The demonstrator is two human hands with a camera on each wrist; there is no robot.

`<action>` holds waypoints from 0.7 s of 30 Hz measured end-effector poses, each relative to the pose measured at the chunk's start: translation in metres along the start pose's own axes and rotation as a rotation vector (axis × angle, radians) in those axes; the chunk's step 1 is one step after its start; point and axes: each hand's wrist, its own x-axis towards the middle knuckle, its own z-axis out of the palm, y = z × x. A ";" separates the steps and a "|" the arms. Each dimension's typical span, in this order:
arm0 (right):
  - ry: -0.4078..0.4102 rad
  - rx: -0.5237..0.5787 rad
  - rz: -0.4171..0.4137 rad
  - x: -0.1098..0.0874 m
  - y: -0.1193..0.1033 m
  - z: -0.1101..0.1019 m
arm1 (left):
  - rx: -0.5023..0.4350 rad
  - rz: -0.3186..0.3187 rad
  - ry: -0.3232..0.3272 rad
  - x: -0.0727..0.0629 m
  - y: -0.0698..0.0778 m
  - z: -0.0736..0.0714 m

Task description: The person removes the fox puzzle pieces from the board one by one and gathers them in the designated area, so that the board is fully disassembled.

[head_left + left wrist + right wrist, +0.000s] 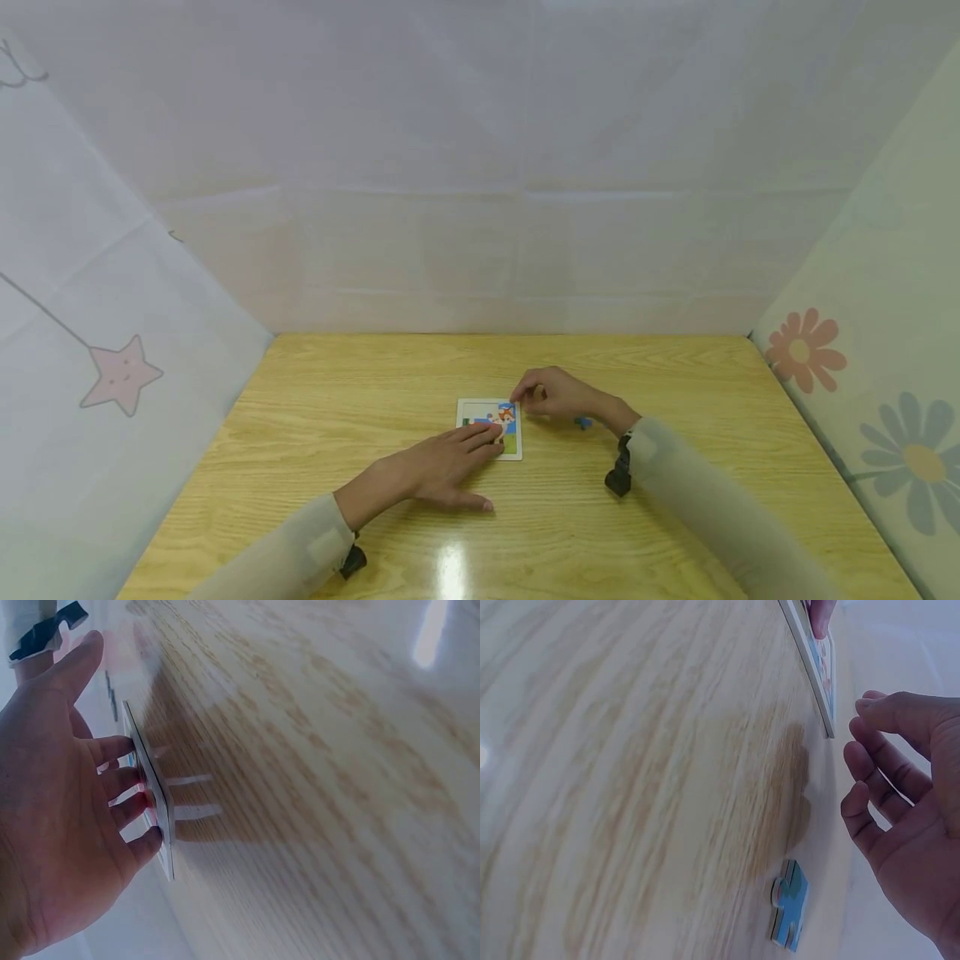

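Note:
A small jigsaw puzzle in a white frame (520, 446) lies on the table, showing a cartoon figure with orange-red hair. My left hand (450, 468) rests over its lower left part, fingers extended onto the picture and thumb out on the wood. At the frame's upper right corner is my right hand (557, 395), its index fingertip touching or just above the edge. In the right wrist view the right hand's fingers bend loosely, with thumb and index tip close together and nothing visible between them. A loose blue and green puzzle piece (789, 906) lies below that hand.
The light wooden table (337, 375) meets a pale cloth wall (420, 250) at the back. Side cloths carry a pink star (122, 375) on the left and flowers (806, 350) on the right. Dark wrist straps (619, 471) sit at the sleeves.

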 end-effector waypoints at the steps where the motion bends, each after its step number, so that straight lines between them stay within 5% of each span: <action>1: 0.001 -0.003 -0.006 0.001 0.000 0.001 | 0.000 0.000 0.001 0.000 0.000 0.000; 21: -0.014 -0.035 0.006 0.016 -0.002 0.012 | 0.039 0.021 0.027 0.001 -0.001 0.005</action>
